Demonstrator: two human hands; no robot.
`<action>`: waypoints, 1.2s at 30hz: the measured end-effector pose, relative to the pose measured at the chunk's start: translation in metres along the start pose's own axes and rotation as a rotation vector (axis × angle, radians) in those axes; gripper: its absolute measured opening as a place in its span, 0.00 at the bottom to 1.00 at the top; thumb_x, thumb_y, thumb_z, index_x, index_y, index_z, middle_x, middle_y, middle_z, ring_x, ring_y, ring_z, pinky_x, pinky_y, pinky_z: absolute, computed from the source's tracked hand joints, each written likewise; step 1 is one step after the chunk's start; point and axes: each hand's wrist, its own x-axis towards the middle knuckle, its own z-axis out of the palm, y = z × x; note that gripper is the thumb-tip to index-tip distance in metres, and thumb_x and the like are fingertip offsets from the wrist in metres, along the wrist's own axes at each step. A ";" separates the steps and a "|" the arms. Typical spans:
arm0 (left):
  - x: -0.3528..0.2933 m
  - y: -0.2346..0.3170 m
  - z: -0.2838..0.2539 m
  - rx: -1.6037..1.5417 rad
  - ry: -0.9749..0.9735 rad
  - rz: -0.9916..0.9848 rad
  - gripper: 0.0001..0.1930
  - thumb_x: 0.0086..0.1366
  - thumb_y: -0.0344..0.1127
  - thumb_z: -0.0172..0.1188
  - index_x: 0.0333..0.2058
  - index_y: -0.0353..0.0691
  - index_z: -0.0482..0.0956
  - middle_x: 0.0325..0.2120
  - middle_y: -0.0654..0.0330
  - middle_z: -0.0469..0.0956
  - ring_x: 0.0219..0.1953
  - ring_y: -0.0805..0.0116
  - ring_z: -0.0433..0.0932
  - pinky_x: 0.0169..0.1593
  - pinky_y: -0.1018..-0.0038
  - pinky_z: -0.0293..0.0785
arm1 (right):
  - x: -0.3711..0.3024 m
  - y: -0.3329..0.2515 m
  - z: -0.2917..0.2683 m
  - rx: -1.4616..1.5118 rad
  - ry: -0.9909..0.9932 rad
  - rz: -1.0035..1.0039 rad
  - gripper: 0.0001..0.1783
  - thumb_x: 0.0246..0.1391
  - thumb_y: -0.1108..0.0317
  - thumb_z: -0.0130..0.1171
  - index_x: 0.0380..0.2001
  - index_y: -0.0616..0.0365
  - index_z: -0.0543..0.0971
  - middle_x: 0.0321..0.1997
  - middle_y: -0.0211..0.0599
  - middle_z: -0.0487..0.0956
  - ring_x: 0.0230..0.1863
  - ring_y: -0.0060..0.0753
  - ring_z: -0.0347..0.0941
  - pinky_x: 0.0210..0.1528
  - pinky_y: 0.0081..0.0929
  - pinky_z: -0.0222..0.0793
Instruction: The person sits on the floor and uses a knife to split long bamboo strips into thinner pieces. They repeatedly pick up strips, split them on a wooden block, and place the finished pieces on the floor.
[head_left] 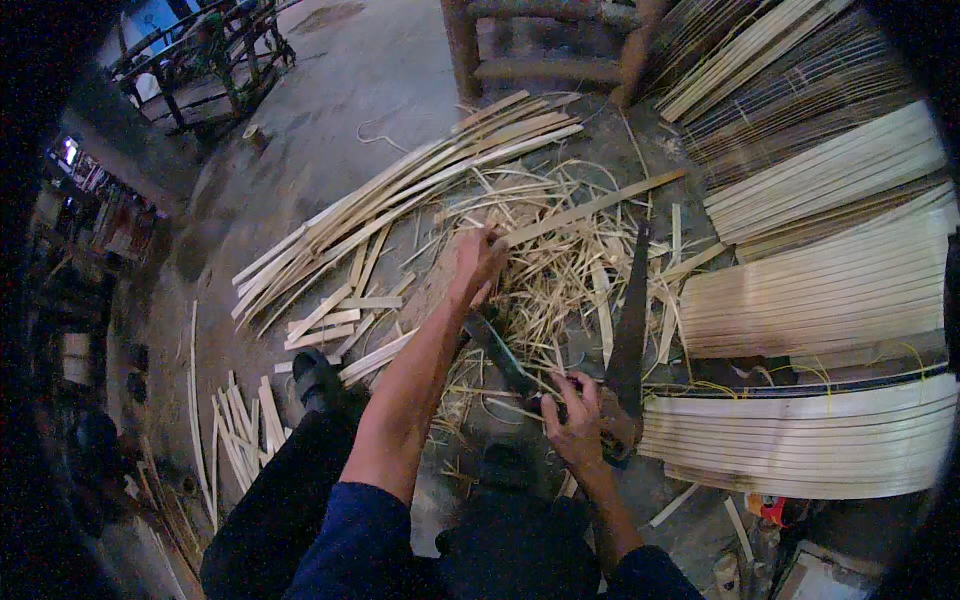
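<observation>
My left hand is closed, fingers curled at the near end of a flat bamboo strip that slants up to the right over a heap of shavings. Lower down, my right hand grips the dark handle of a knife, partly hidden by the fingers. The knife's dark blade points up and left, its tip just below my left wrist. Just right of my right hand lies a handsaw with a long dark blade. Thin curled bamboo shavings cover the floor beyond both hands.
A bundle of long bamboo strips lies beyond the shavings, with short pieces nearer. Slatted bamboo panels fill the right side. A wooden stool stands at the back. My sandalled foot is at left, near more strips.
</observation>
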 end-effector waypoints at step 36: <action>-0.392 -0.249 -0.266 -0.957 1.105 -0.577 0.19 0.60 0.27 0.57 0.49 0.31 0.66 0.31 0.55 0.76 0.32 0.69 0.76 0.38 0.75 0.74 | 0.105 -0.078 0.145 -0.169 -0.498 -0.914 0.20 0.44 0.69 0.63 0.45 0.50 0.78 0.30 0.39 0.74 0.32 0.41 0.71 0.35 0.34 0.68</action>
